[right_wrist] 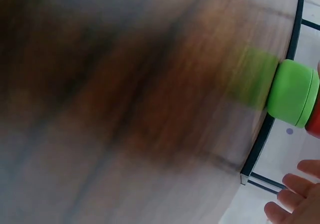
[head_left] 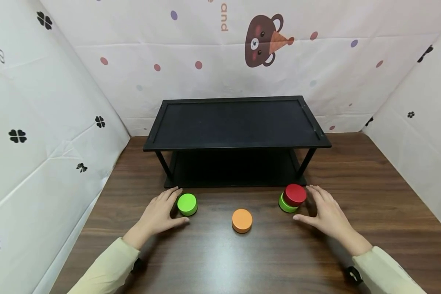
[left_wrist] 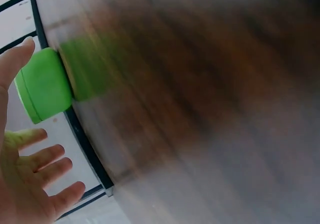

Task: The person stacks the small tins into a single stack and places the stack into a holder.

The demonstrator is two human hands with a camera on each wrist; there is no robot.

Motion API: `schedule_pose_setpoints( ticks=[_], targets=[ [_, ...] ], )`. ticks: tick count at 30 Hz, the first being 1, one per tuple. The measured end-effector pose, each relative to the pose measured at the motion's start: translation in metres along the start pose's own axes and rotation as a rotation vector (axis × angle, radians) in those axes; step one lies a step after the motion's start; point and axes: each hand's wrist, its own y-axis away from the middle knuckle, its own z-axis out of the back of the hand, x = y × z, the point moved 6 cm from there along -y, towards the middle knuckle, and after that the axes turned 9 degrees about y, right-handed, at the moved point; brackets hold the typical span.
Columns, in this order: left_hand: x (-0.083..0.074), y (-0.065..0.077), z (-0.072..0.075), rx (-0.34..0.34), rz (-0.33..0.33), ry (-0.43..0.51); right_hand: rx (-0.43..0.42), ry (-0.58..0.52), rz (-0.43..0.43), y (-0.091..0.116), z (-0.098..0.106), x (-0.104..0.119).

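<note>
A bright green round lidded tin [head_left: 187, 204] stands on the wooden table beside my left hand [head_left: 161, 213]. That hand's thumb and fingers are spread around the tin's left side, holding nothing. On the right, a red round tin [head_left: 295, 194] sits stacked on a second green tin [head_left: 287, 205], slightly off-centre. Next to this stack is my right hand [head_left: 328, 212], thumb and fingers apart and relaxed. Between the two hands lies an orange round tin [head_left: 241, 221]. The left wrist view has the green tin [left_wrist: 44, 85] between the thumb and the spread fingers [left_wrist: 52, 171].
A black two-level rack [head_left: 235, 124] stands behind the tins, its lower shelf [head_left: 231, 167] close to the table. White printed cloth [head_left: 191, 73] hangs behind it and along both sides. Brown wood-grain tabletop [head_left: 220, 261] extends in front.
</note>
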Motion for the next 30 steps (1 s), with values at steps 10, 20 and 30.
schedule_pose_setpoints(
  ticks=[10, 20, 30],
  targets=[
    [0.004, -0.001, -0.003, 0.012, -0.051, 0.013, 0.091, -0.058, 0.005, -0.002, -0.009, -0.003],
    [0.002, -0.008, -0.002, 0.043, -0.080, 0.049, 0.113, -0.128, 0.013, -0.004, -0.015, -0.012],
    [-0.001, -0.010, -0.003, 0.034, -0.098, 0.081, 0.111, -0.166, 0.047, -0.010, -0.019, -0.007]
  ],
)
